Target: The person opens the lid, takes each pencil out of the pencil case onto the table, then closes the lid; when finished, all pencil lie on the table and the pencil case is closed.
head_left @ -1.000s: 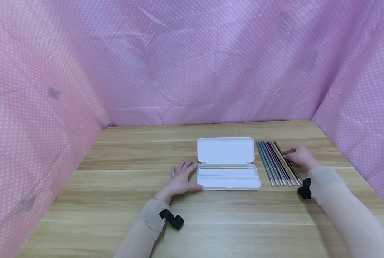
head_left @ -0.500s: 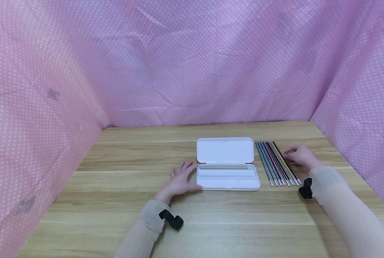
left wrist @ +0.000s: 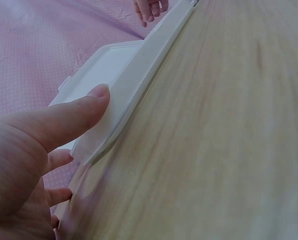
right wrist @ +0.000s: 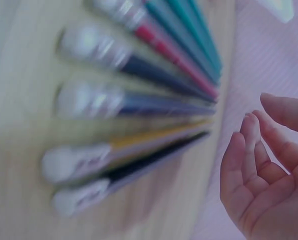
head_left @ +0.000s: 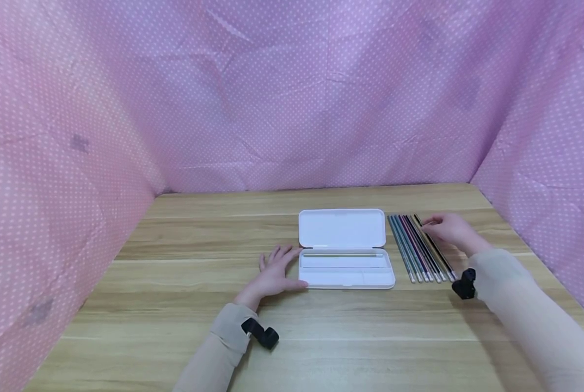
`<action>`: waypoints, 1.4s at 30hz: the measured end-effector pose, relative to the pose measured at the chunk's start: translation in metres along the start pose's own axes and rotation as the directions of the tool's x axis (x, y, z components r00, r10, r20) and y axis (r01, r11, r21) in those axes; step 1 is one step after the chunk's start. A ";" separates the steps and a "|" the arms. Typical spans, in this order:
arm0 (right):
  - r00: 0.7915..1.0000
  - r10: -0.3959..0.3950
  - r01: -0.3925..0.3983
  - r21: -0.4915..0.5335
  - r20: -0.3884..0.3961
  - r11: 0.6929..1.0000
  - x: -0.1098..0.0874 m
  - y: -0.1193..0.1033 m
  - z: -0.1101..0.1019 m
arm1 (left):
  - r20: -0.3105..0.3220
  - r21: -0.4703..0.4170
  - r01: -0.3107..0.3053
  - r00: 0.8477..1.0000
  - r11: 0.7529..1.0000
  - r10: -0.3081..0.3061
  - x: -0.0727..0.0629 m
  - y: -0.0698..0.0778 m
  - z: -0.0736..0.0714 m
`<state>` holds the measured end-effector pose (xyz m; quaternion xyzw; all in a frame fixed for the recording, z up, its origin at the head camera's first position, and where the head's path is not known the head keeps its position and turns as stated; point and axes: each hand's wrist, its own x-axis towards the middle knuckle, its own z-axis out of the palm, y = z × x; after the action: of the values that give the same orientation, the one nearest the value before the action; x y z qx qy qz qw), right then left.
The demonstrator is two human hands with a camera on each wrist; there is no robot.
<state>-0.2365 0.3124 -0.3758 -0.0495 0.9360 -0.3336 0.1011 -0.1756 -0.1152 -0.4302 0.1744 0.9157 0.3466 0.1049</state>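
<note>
A white pencil case (head_left: 346, 286) lies with its lid (head_left: 342, 227) folded back, and one pencil (head_left: 340, 255) rests in its rear compartment. My left hand (head_left: 274, 276) is spread at the case's left end, with thumb and index finger straight against its corners; the left wrist view shows the thumb (left wrist: 81, 112) along the front wall. To the right, several pencils lie side by side, eraser ends towards me. My right hand (head_left: 450, 231) is over the far part of the outermost black pencil (head_left: 442, 260). In the right wrist view its fingers (right wrist: 232, 160) bend loosely with nothing between them.
Next to the black pencil lies a yellow one (right wrist: 154, 135); red (right wrist: 174, 55) and teal pencils (right wrist: 189, 25) lie nearer the case. The wooden table (head_left: 174, 316) ends at a pink dotted curtain (head_left: 296, 98) behind and at the sides.
My right hand has shifted left and away from me, from beside the black pencil to over its far part. The left hand and the case stay in place.
</note>
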 end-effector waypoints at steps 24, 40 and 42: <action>0.958 -0.272 0.269 0.044 0.093 0.962 -0.010 -0.095 0.052 | -0.001 0.008 -0.001 1.000 1.000 0.001 -0.001 0.001 0.001; 0.893 -0.335 0.352 -0.002 0.300 0.936 0.001 -0.118 0.095 | -0.002 0.001 -0.015 1.000 1.000 0.015 0.001 -0.001 -0.001; 0.886 -0.339 0.363 -0.019 0.315 0.932 0.002 -0.120 0.100 | 0.001 0.004 -0.012 1.000 1.000 0.012 0.001 -0.001 -0.001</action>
<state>-0.2131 0.1579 -0.3762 -0.2731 0.8965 -0.2982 0.1811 -0.1772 -0.1156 -0.4303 0.1804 0.9153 0.3451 0.1031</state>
